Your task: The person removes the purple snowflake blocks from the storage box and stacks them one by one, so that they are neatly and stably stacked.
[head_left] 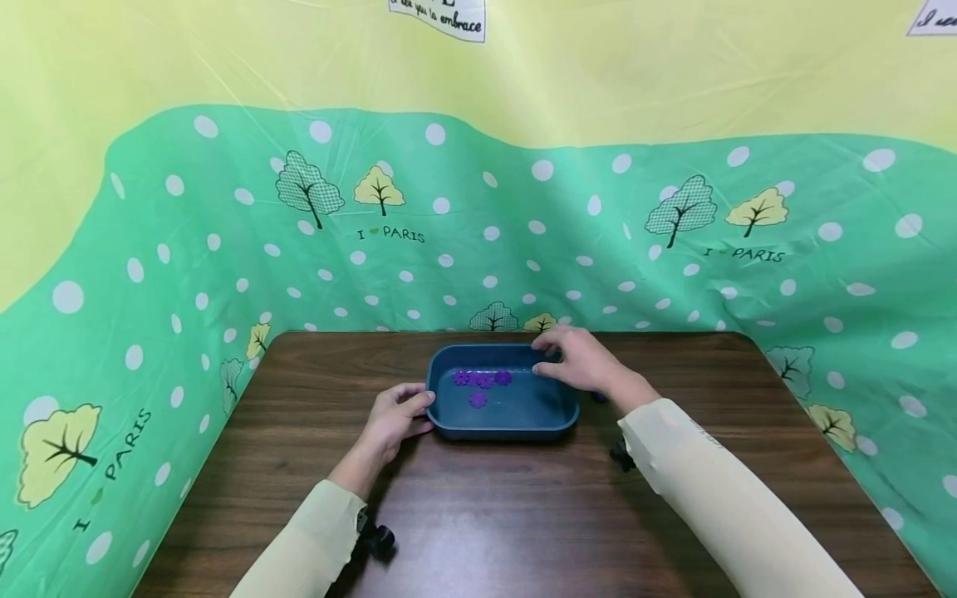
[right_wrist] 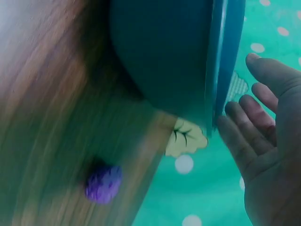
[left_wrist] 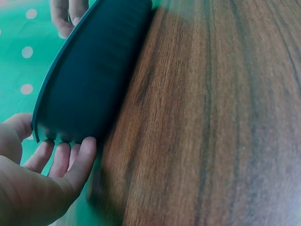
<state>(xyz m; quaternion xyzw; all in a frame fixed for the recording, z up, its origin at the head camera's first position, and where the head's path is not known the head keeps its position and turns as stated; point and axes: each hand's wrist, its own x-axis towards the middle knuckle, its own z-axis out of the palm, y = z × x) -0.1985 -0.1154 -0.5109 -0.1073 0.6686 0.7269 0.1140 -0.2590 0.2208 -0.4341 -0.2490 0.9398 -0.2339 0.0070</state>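
A dark blue plastic tray (head_left: 523, 409) stands on the wooden table, with several small purple flower-shaped pieces (head_left: 478, 399) lying inside towards its left. My left hand (head_left: 395, 414) grips the tray's left end; in the left wrist view its thumb is at the rim and its fingertips press the outer wall (left_wrist: 80, 103). Over the tray's back right corner is my right hand (head_left: 581, 359), thumb and fingers spread apart with nothing between them. In the right wrist view, a purple lump (right_wrist: 103, 183) with a bumpy surface sits on the table outside the tray's right end.
The brown wooden table (head_left: 478, 515) reaches back to a green and yellow printed cloth (head_left: 508, 216), which hangs behind and at both sides. Black wrist cameras show under both sleeves, one by the left cuff (head_left: 381, 541).
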